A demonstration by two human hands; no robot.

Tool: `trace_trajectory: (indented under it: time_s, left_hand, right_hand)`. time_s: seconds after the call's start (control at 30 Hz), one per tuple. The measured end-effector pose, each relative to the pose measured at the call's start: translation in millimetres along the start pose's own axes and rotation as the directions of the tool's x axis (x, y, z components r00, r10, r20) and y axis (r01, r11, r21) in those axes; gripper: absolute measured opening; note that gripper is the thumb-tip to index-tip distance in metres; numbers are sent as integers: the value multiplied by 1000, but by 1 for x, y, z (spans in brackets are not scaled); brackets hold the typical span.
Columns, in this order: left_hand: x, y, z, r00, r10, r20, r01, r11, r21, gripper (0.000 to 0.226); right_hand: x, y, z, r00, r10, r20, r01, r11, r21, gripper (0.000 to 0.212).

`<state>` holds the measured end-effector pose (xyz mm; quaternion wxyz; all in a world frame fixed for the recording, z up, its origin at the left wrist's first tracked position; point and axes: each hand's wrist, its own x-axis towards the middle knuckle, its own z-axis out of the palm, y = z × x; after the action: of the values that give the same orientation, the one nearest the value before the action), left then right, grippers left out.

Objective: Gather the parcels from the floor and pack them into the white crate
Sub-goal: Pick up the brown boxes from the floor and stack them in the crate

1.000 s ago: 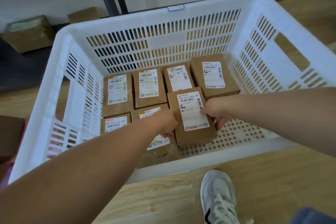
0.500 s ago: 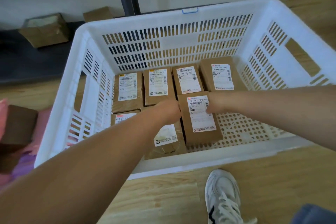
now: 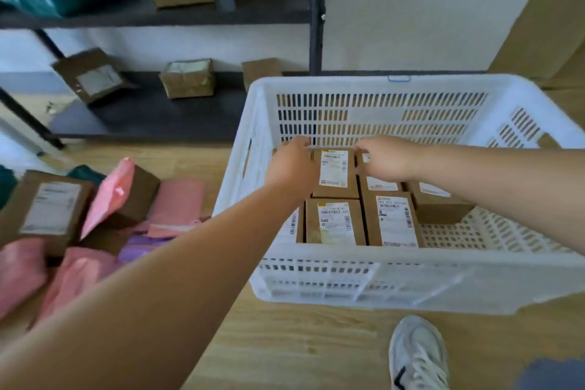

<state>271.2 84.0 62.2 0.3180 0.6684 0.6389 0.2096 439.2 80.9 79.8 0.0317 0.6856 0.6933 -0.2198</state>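
Floor: pale wood (image 3: 285, 342), with everything else standing on it.
Shelf rack: dark metal (image 3: 177, 111), behind the crate against the wall, with brown boxes (image 3: 186, 77) on its shelves.
White crate: slotted plastic (image 3: 411, 258), on the floor in front of the person.
Floor pile: pink mailers (image 3: 177, 199) and a labelled brown box (image 3: 50, 209), heaped left of the crate.
Packed parcels: brown labelled boxes lie flat in rows on the crate's bottom, with two in the front row (image 3: 335, 222).
Back-row parcel: label up (image 3: 334, 172), between the two hands.
Left hand: knuckles up (image 3: 292, 165), just left of that parcel; fingers bent down at its far edge, and I cannot tell whether they grip it.
Right hand: just right of it (image 3: 384, 158), fingers curled; any grip is hidden.
Shoe: white sneaker (image 3: 418, 355), near the crate's front wall.
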Motion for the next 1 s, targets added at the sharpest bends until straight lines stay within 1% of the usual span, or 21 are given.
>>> trace_trajectory:
  time_s: [0.07,0.2,0.27,0.37,0.47,0.53,0.63,0.73,0.87,1.0]
  left_hand:
    - [-12,-9,-31,994,13,-110,-14,1000,-7,50]
    - [-31,-47,-84,965,-19,-260,22,1000,11,53]
    - [-38,-70,-105,954,-75,-292,77,997,-6,55]
    - [-53,-117,-135,924,-195,-328,194,980,-36,52]
    - [-68,-163,-156,888,-291,-357,312,950,1,45]
    - [-80,-192,-173,825,-393,-406,421,907,-24,42]
    - [-91,-221,-199,734,-513,-445,519,846,-121,48]
    - [-110,-254,-222,629,-605,-488,573,785,-235,50]
    - [-135,-294,-242,500,-652,-570,602,735,-312,38]
    - [-149,-333,-269,349,-729,-589,641,644,-418,41]
  right_hand:
    - [-9,-28,-3,998,-51,-24,52,998,24,52]
    - [-26,-83,-2,987,-156,-36,159,983,95,46]
    - [-30,-106,-1,982,-182,-45,186,975,120,48]
    - [-32,-148,4,977,-201,-69,210,964,166,50]
    - [-31,-190,12,966,-233,-111,253,941,226,48]
    - [-27,-226,21,953,-286,-99,302,921,246,47]
    - [-23,-275,35,934,-349,-79,357,898,257,47]
    - [-19,-326,56,913,-406,-48,403,875,268,45]
    - [-13,-383,84,878,-478,-7,462,844,274,41]
    - [-6,-429,111,861,-505,62,462,827,320,43]
